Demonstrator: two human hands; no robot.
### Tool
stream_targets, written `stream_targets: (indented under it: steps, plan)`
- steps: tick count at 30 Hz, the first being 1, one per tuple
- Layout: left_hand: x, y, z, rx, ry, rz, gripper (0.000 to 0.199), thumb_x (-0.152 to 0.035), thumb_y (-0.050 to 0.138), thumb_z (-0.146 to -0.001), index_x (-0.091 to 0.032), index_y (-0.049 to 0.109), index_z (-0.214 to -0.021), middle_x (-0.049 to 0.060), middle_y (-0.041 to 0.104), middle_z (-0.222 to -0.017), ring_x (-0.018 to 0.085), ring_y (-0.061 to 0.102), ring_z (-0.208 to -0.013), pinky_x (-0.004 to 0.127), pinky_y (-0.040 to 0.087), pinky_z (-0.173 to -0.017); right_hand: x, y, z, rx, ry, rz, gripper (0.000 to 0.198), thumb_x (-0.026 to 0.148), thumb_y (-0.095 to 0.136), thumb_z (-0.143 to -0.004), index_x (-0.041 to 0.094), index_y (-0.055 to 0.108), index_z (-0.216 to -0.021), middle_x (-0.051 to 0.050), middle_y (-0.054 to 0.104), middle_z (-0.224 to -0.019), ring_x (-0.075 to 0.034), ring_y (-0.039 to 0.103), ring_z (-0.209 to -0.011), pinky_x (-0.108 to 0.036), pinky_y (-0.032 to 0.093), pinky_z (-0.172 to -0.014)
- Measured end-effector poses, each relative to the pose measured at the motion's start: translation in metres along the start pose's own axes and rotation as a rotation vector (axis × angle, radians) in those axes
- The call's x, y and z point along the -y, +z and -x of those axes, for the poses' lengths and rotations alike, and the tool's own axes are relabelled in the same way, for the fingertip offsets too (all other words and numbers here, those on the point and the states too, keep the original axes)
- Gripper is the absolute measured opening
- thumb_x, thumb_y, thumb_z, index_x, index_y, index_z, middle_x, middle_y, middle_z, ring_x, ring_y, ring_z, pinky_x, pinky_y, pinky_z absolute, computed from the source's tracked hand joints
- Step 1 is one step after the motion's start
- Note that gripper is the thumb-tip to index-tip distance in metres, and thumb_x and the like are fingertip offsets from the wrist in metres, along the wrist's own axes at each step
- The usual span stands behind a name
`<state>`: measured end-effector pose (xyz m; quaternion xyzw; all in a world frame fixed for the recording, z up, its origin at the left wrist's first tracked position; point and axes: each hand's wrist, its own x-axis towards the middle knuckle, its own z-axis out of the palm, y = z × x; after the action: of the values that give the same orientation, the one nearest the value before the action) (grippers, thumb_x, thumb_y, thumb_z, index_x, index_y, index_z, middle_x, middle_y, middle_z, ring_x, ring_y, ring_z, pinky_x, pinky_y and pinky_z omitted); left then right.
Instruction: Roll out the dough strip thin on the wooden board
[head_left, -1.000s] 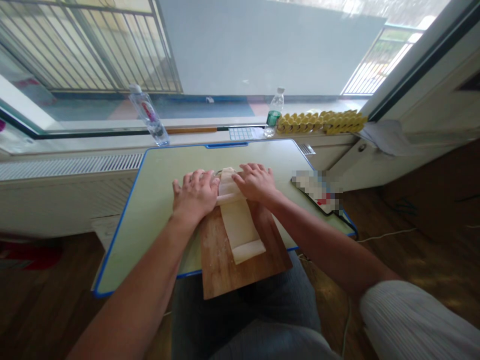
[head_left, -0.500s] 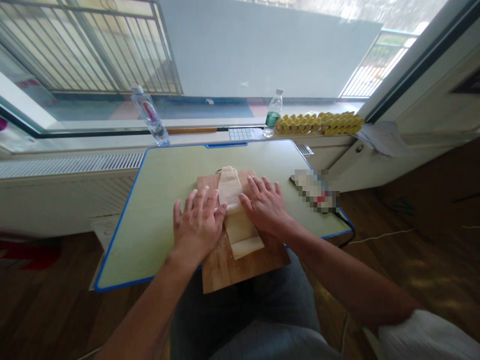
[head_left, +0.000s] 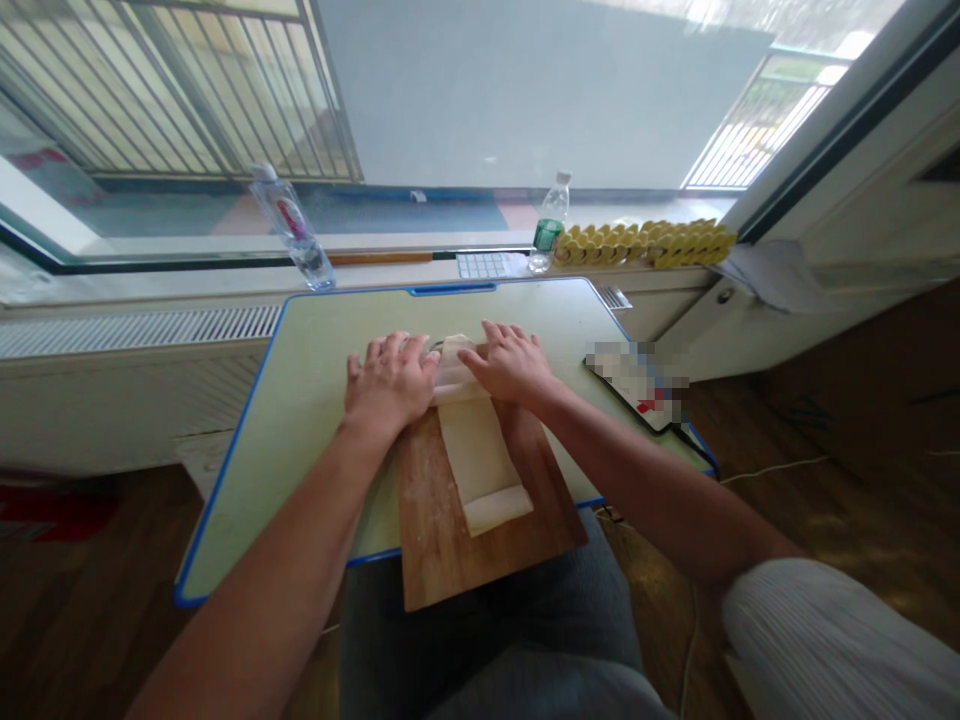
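A long pale strip that looks like rolled-out dough [head_left: 480, 450] lies lengthwise on a wooden board [head_left: 439, 560]; its near end has a crosswise fold or ridge. My left hand [head_left: 390, 380] rests palm down at the strip's far left side, fingers spread. Opposite it, my right hand [head_left: 514, 362] lies flat with fingers apart, its thumb over the strip. Between the hands a pale raised band [head_left: 459, 392] crosses the strip; whether it is a rolling pin or a fold I cannot tell. My palms hide the band's ends.
The board overhangs the near edge of a green, blue-rimmed table [head_left: 322, 350] above my lap. A blurred-out phone-like device [head_left: 630, 385] with a cable lies at right. Two plastic bottles, one left [head_left: 294, 230] and one right [head_left: 550, 225], and a yellow egg-tray-like stack [head_left: 645, 245] line the windowsill.
Both hands have slid forward, away from me, along the strip, and the raised band between them has moved the same way. More of the strip's near part shows.
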<state>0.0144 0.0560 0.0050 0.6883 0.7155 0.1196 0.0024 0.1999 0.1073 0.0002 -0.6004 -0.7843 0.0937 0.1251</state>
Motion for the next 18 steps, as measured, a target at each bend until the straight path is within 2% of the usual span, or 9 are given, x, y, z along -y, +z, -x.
stream_targets:
  steps: [4, 8, 13, 18]
  plan:
    - [0.001, -0.001, -0.015, 0.060, -0.040, 0.035, 0.060, -0.053, 0.032, -0.105, -0.026, 0.063, -0.150, 0.014, 0.056, -0.162, 0.038, 0.050, -0.146, 0.068, 0.037, -0.121, 0.002, -0.001, -0.016, -0.024, 0.028, 0.000, 0.073, 0.062, 0.047, -0.103, 0.013, 0.053, -0.156, -0.021, 0.058, -0.159, -0.037, 0.051, -0.147, -0.060, 0.032, -0.124]
    - [0.000, -0.002, -0.015, 0.049, -0.062, 0.047, 0.059, -0.052, 0.032, -0.105, -0.027, 0.066, -0.145, 0.014, 0.059, -0.159, 0.037, 0.053, -0.143, 0.067, 0.038, -0.120, 0.003, 0.000, -0.015, -0.067, 0.010, 0.001, 0.068, 0.061, 0.047, -0.105, 0.014, 0.055, -0.154, -0.019, 0.061, -0.156, -0.036, 0.053, -0.145, -0.060, 0.031, -0.124]
    - [-0.004, 0.000, 0.002, -0.056, -0.041, 0.032, 0.059, -0.053, 0.030, -0.107, -0.027, 0.067, -0.144, 0.013, 0.062, -0.156, 0.036, 0.056, -0.139, 0.065, 0.038, -0.119, 0.003, 0.002, 0.007, -0.118, -0.011, 0.024, 0.063, 0.059, 0.041, -0.109, 0.018, 0.057, -0.153, -0.015, 0.065, -0.152, -0.035, 0.054, -0.143, -0.059, 0.033, -0.123]
    - [-0.011, 0.001, 0.034, -0.122, -0.007, -0.002, 0.059, -0.054, 0.029, -0.108, -0.026, 0.066, -0.146, 0.014, 0.063, -0.155, 0.036, 0.054, -0.141, 0.064, 0.035, -0.122, 0.004, 0.002, 0.042, -0.132, -0.038, 0.083, 0.058, 0.054, 0.040, -0.110, 0.020, 0.057, -0.153, -0.013, 0.062, -0.157, -0.033, 0.053, -0.142, -0.055, 0.034, -0.123]
